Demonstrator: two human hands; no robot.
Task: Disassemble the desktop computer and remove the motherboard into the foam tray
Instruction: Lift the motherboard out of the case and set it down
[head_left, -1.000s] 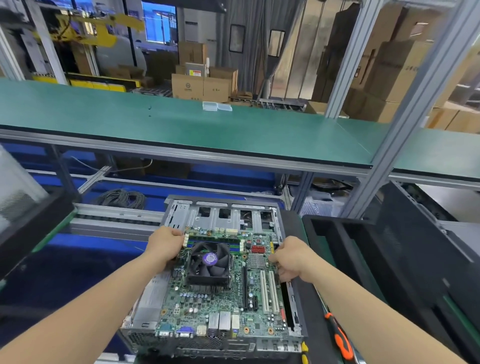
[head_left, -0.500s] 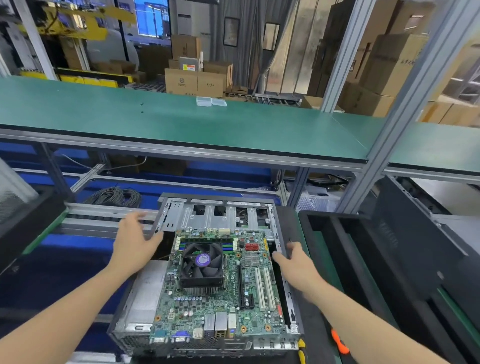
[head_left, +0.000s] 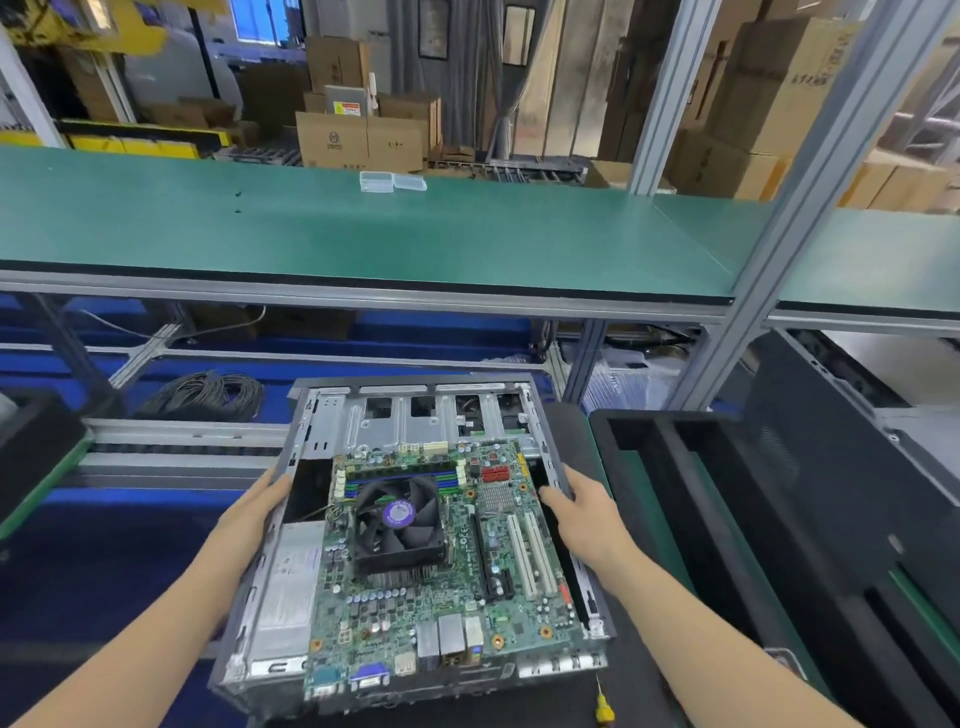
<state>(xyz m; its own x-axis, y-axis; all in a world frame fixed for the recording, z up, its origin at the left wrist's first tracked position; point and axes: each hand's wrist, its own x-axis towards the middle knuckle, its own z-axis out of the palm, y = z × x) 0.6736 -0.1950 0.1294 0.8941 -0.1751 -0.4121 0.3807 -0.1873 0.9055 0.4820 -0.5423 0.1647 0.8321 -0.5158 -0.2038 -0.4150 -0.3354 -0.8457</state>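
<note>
Steel case (head_left: 332, 431) is gripped at both walls by left hand (head_left: 258, 503) and right hand (head_left: 584, 512); tilting could spill the motherboard (head_left: 467, 582).

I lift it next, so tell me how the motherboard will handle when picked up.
Probably stiff: the motherboard is a flat board. It lies in the case. Likely heavier near the fan, which stands tall. Probably fragile: small parts crowd its surface.
</note>
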